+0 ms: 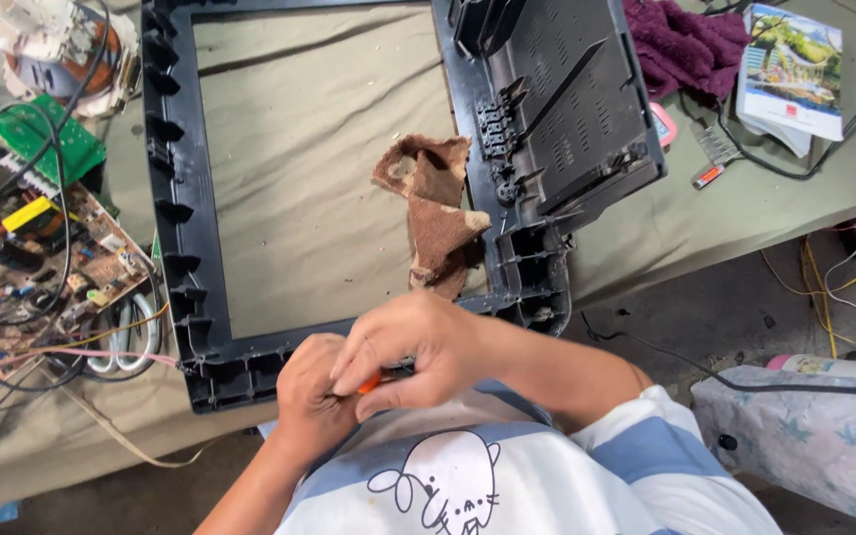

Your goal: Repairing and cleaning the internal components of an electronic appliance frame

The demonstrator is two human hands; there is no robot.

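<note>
Lying across the cloth-covered tabletop point(349, 159) is a hard, ribbed black plastic frame point(175, 248), rectangular and hollow, with a ragged brown rag point(433, 213) inside its right edge. At lower centre, both hands are meeting over the frame's bottom rail: the left hand point(311, 396) is curling in a fist, the right hand point(408, 352) is pinching a small orange tool point(370, 382) between them. A bare circuit board point(37, 248) with tangled wires is sitting at far left.

Bright, even daylight falls soft over the worktop point(329, 198), shadows faint, focus sharp, edges bowed by wide-angle distortion.
</note>
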